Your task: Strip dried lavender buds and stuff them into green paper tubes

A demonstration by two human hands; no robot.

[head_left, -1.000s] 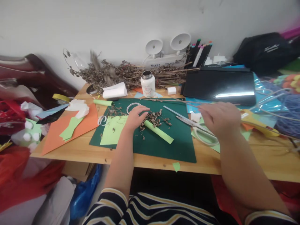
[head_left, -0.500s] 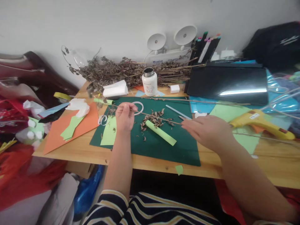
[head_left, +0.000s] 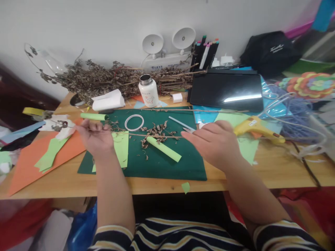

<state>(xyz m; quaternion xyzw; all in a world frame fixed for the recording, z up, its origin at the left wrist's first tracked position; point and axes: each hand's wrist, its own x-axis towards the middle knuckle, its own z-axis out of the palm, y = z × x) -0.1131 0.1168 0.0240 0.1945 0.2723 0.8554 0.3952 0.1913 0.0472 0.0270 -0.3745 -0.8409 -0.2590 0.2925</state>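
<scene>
A thin dry stem (head_left: 136, 134) stretches between my two hands, low over the green mat (head_left: 167, 170). My left hand (head_left: 98, 137) has its fingers curled round the stem toward its left end, where a few withered leaves (head_left: 61, 123) hang. Gripping the other end, my right hand (head_left: 214, 143) is closed, palm down. Beneath the stem lie a small heap of crumbled dry leaves (head_left: 158, 131) and a light green paper roll (head_left: 164, 149). A white ring of tape (head_left: 134, 122) rests behind the stem.
Along the wall lies a bundle of dried plants (head_left: 96, 78). In front of it stand an open white bottle (head_left: 148, 92) and a tissue pack (head_left: 108, 101). A yellow glue gun (head_left: 259, 129) and a black tablet (head_left: 226, 92) are at right; orange paper (head_left: 34, 167) is at left.
My left hand has slid left along the stem, away from my right hand, and its fingers have turned upward. My right hand still grips the stem. The view has shifted to the right.
</scene>
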